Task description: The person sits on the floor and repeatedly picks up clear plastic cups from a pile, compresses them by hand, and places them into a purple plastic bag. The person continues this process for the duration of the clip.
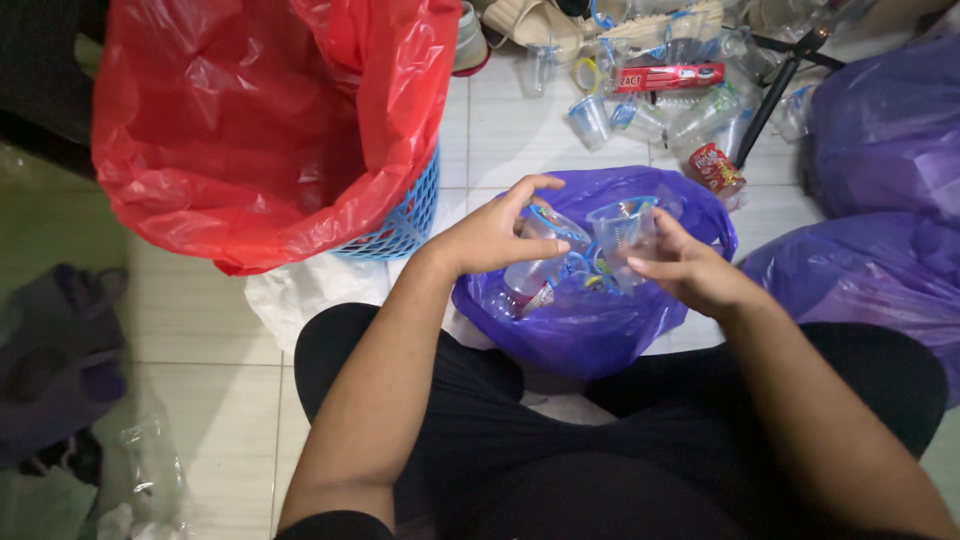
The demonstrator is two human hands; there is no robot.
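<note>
- Left hand [495, 235] is curled over the mouth of the purple bag [590, 325], fingers pinching the rim of a clear plastic cup [545, 245] that lies tilted, its base down in the bag.
- Right hand [690, 270] grips a second clear cup [622, 230], upright, thumb on its near wall, just beside the first cup and over the same bag.
- Both cups are thin, see-through, tapered, with blue rings at the rim; the upright one looks crumpled.
- The bag is glossy, wrinkled film, sitting between the person's knees on pale floor tiles [215, 420].
- Left of it, a blue lattice basket [405, 225] lined with a shiny red bag [260, 120].
- Beyond, loose clear cups [640, 120] are scattered on the tiles; more purple bags [880, 200] bulge on the right.
</note>
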